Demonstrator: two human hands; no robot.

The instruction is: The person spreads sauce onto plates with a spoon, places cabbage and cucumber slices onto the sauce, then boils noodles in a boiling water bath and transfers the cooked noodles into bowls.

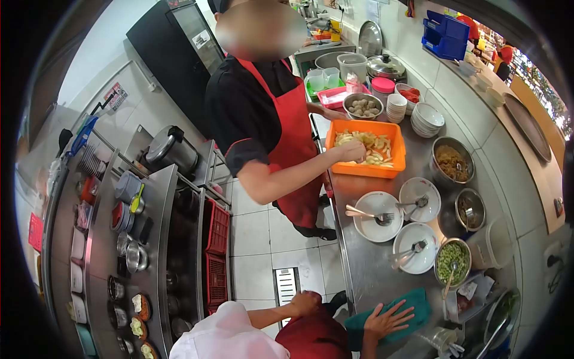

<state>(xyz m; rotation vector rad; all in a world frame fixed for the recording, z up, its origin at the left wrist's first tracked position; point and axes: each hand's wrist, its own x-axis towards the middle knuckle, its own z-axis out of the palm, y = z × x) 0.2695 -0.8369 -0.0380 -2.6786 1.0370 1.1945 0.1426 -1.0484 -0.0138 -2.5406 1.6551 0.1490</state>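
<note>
My right hand [388, 321] lies flat with its fingers spread on a teal cloth [418, 305] at the near end of the steel counter [365, 263]. Over the dark red apron at the bottom centre is my left hand [305, 304], its fingers curled; what they hold, if anything, is hidden. Up the counter from the cloth are a white plate with cutlery [409, 263] and a steel bowl of chopped greens [445, 272] with a spoon in it.
Across from me, a co-worker in a red apron [293, 143] has one hand in an orange tub of sliced food [368, 170]. Two more white plates, metal bowls and stacked bowls [424, 122] line the counter. Shelving with red crates [216, 281] stands left; a floor drain [287, 290] lies between.
</note>
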